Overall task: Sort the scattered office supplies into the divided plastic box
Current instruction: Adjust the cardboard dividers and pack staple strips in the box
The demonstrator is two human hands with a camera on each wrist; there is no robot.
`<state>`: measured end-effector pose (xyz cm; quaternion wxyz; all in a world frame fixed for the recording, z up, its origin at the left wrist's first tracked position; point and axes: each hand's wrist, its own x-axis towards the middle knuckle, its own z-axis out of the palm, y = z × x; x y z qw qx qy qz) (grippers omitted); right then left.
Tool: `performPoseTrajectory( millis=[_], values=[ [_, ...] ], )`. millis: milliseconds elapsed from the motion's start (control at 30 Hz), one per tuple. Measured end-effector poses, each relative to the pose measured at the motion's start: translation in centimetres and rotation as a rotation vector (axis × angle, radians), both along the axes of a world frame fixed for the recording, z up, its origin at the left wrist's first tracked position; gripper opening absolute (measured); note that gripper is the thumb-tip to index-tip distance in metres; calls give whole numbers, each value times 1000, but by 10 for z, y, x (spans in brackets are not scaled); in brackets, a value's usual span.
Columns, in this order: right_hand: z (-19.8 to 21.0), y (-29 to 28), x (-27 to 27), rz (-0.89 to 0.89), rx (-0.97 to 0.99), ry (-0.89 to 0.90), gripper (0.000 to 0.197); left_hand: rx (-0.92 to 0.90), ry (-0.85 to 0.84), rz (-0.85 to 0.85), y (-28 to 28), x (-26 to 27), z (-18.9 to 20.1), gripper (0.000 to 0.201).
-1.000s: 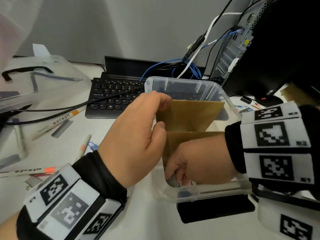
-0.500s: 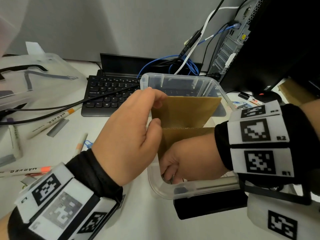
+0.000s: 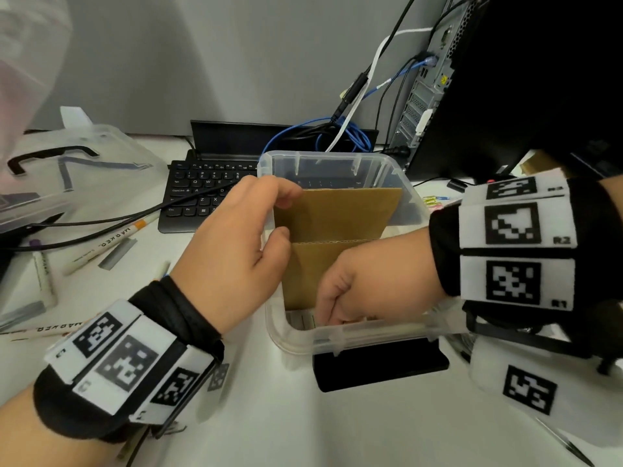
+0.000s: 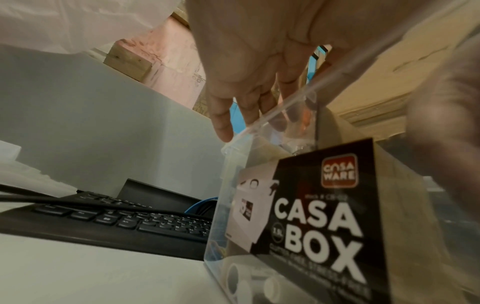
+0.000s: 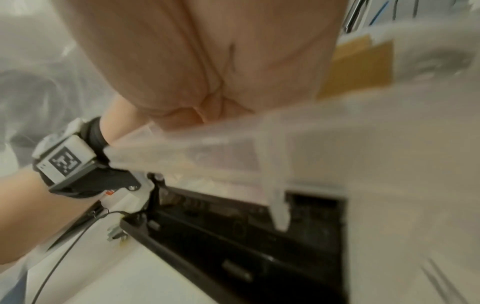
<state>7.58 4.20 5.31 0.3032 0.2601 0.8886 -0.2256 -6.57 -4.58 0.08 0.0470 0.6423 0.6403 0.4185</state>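
Note:
A clear plastic box (image 3: 337,335) stands mid-desk, split by brown cardboard dividers (image 3: 337,214). My left hand (image 3: 281,215) grips its left rim, index finger curled over the top and thumb against the divider's edge. In the left wrist view the left-hand fingers (image 4: 246,115) hang over the box rim (image 4: 259,125) above the "CASA BOX" label (image 4: 319,216). My right hand (image 3: 333,315) reaches down into the near compartment with curled fingers. What they hold is hidden. White markers (image 3: 111,241), a staple strip (image 3: 118,252) and coloured paper clips (image 3: 435,200) lie scattered.
A black keyboard (image 3: 202,197) lies behind the box, crossed by a black cable (image 3: 101,227). The clear lid (image 3: 84,170) sits at the far left, and a computer tower (image 3: 435,96) with cables stands at the back right. A flat black object (image 3: 377,365) lies against the box's near side.
Both hands stay put: the left keeps its hold on the rim and the right remains down in the near compartment. Only the head view has shifted a little.

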Motion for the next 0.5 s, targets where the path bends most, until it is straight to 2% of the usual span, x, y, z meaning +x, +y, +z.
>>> performPoseTrajectory(
  millis=[100,267,367,500],
  values=[
    [14,7,15,-106,-167,76,24,10,40,6,0,-1,3,36],
    [48,16,53,-217,-166,268,11,41,72,29,-2,4,10,32],
    [60,31,80,-254,-50,293,4,48,82,20,-4,16,18,29],
    [50,54,111,-304,181,181,8,35,21,-38,-5,33,26,28]
  ],
)
